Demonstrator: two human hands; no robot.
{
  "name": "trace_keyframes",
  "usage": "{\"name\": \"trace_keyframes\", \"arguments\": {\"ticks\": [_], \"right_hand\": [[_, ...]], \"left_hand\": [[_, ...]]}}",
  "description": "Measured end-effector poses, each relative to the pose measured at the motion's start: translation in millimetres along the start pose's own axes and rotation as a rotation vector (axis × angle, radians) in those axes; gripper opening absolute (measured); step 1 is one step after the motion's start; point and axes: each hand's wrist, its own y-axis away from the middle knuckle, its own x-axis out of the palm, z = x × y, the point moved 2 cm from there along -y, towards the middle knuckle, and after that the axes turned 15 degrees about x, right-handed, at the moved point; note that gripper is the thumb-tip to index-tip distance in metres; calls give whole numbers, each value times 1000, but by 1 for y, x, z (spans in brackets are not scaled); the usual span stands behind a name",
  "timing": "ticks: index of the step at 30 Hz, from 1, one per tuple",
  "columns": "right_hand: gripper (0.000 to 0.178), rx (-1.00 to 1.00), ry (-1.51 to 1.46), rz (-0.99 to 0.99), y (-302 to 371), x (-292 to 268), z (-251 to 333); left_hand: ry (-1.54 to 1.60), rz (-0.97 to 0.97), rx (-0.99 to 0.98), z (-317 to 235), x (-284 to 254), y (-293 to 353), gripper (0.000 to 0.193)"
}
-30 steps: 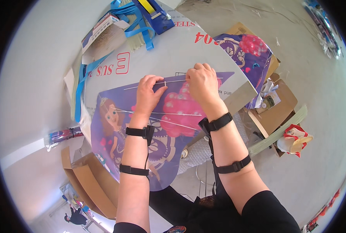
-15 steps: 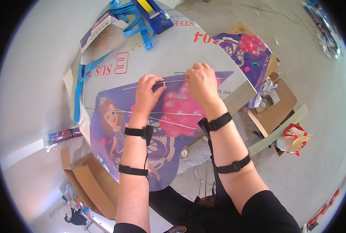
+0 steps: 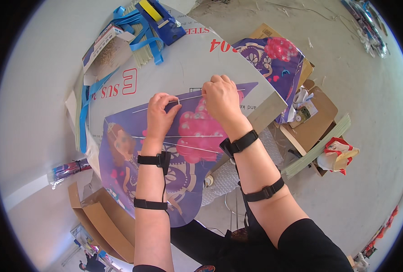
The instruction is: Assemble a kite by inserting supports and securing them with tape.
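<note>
Upper centre of frame: left hand (image 3: 160,115), nearer, fingers narrowed on short white strip (image 3: 179,101) at thin white rod (image 3: 190,97); rod's long axis climbs rightward along upper edge of purple sheet (image 3: 165,218); right hand (image 3: 222,97) curls over rod's right portion, grip hidden, cannot tell.

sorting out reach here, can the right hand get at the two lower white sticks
Likely yes: the right hand is at the upper stick, but the lower sticks lie uncovered at their right ends, close by.
</note>
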Motion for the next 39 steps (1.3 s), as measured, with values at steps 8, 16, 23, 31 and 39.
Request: {"name": "trace_keyframes", "arguments": {"ticks": [8, 16, 23, 31, 39], "right_hand": [[8, -29, -36, 7, 2, 3, 1], [4, -18, -59, 25, 1, 3, -1], [3, -8, -63, 38, 1, 1, 1], [4, -7, -54, 38, 0, 3, -1], [5, -11, -69, 20, 0, 4, -3]], "left_hand": [[-6, -45, 26, 5, 0, 3, 23], [0, -23, 28, 4, 1, 5, 22], [15, -24, -3, 4, 0, 5, 22], [3, -82, 35, 3, 1, 4, 21], [51, -16, -30, 5, 2, 5, 22]]}}
